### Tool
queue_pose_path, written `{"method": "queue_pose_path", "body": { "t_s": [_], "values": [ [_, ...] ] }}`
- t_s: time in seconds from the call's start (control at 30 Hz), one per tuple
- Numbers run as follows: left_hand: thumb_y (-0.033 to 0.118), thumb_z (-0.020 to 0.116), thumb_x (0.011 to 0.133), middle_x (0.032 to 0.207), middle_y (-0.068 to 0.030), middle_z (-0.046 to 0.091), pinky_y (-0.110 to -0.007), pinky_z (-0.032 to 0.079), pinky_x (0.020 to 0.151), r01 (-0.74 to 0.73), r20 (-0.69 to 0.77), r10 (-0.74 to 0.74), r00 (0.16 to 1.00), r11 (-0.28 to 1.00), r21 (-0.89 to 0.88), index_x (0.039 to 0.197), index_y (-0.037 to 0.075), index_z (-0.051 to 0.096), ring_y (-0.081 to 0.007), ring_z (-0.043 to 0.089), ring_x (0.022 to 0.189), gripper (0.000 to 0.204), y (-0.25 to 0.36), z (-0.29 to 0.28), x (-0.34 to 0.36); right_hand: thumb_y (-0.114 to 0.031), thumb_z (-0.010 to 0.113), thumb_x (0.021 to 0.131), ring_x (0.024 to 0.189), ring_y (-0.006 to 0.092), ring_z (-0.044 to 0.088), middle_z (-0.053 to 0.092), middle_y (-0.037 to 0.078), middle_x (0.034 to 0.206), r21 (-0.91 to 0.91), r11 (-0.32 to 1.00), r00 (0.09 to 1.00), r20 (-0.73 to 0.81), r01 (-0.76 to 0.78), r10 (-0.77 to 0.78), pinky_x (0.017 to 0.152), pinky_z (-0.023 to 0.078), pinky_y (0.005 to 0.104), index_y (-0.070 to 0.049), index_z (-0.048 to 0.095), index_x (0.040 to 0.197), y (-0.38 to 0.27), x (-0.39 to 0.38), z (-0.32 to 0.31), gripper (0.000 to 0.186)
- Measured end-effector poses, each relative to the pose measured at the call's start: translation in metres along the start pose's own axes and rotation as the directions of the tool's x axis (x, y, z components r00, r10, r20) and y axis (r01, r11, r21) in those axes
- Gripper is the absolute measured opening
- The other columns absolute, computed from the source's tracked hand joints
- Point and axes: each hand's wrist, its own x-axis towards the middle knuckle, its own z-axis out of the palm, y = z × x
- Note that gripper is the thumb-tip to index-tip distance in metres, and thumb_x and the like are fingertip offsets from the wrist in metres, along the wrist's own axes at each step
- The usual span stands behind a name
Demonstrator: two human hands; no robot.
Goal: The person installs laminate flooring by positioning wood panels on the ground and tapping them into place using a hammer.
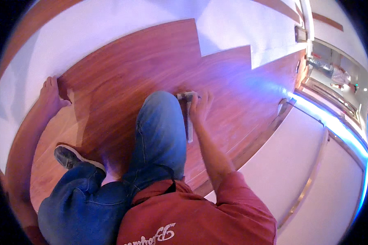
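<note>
My left hand (50, 98) rests at the left end of the reddish-brown floor planks (135, 53), its fingers stretched along the end edge and its thumb spread apart. Beside my bent knee, my right hand (199, 107) grips a tool with a grey crosspiece (185, 96) and a pale straight strip (189, 128) reaching toward me. Its exact kind is unclear, and my knee partly covers it. The fingers of this hand are slightly blurred. The planks form a stepped edge against the white underlay (233, 28).
My shoe (71, 157) stands on lighter boards at the left. A pale panel (274, 171) borders the planks at the right, beside a bright blue-white light strip (327, 122). Clear plastic-wrapped items (335, 74) lie beyond it. A loose brown plank (280, 9) lies across the far underlay.
</note>
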Motion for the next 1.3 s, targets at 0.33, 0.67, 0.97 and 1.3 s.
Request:
{"method": "queue_pose_path", "body": {
  "t_s": [0.33, 0.67, 0.97, 1.3],
  "values": [
    [0.021, 0.097, 0.066, 0.127, -0.0264, 0.054, -0.05, 0.049, 0.104, -0.073, 0.126, 0.071, 0.99, 0.997, 0.015, 0.129, -0.005, 0.045, -0.0467, 0.055, 0.121, 0.085, -0.006, -0.006, 0.007, -0.034, 0.058, 0.102, 0.097, 0.0376, 0.071, 0.076, 0.015, 0.1, -0.132, 0.617, 0.63, 0.108, 0.776, -0.769, 0.084, 0.058, 0.054, -0.009, 0.076, 0.092, -0.146, 0.294, 0.099, 0.033],
    [0.03, 0.094, 0.068, 0.125, -0.0223, 0.061, -0.048, 0.049, 0.104, -0.011, 0.101, 0.013, 0.995, 1.0, -0.013, 0.127, -0.001, 0.048, -0.0412, 0.059, 0.122, 0.081, 0.044, -0.011, 0.037, -0.031, 0.057, 0.104, 0.084, 0.0426, 0.064, 0.068, 0.019, 0.084, -0.069, 0.717, 0.721, 0.06, 0.693, -0.691, 0.078, 0.049, 0.0554, -0.006, 0.066, 0.076, -0.125, 0.292, 0.117, 0.038],
    [0.035, 0.098, 0.064, 0.129, -0.0172, 0.059, -0.051, 0.049, 0.105, 0.051, -0.072, -0.046, 0.996, 0.997, 0.063, 0.131, 0.002, 0.048, -0.0377, 0.057, 0.126, 0.09, 0.068, 0.004, 0.025, -0.029, 0.058, 0.104, 0.081, 0.0423, 0.065, 0.069, 0.019, 0.084, -0.175, 0.697, 0.706, -0.014, 0.696, -0.708, 0.075, 0.051, 0.0555, -0.007, 0.067, 0.088, -0.113, 0.297, 0.12, 0.029],
    [0.038, 0.099, 0.061, 0.132, -0.0155, 0.06, -0.05, 0.049, 0.105, 0.097, -0.027, -0.096, 0.995, 0.995, 0.035, 0.132, 0.004, 0.05, -0.0364, 0.056, 0.13, 0.093, 0.074, -0.005, 0.025, -0.039, 0.042, 0.108, 0.093, 0.0453, 0.067, 0.072, 0.02, 0.097, -0.208, 0.765, 0.793, 0.182, 0.61, -0.582, 0.084, 0.052, 0.0581, -0.008, 0.07, 0.089, -0.129, 0.29, 0.113, 0.046]
  ]
}}
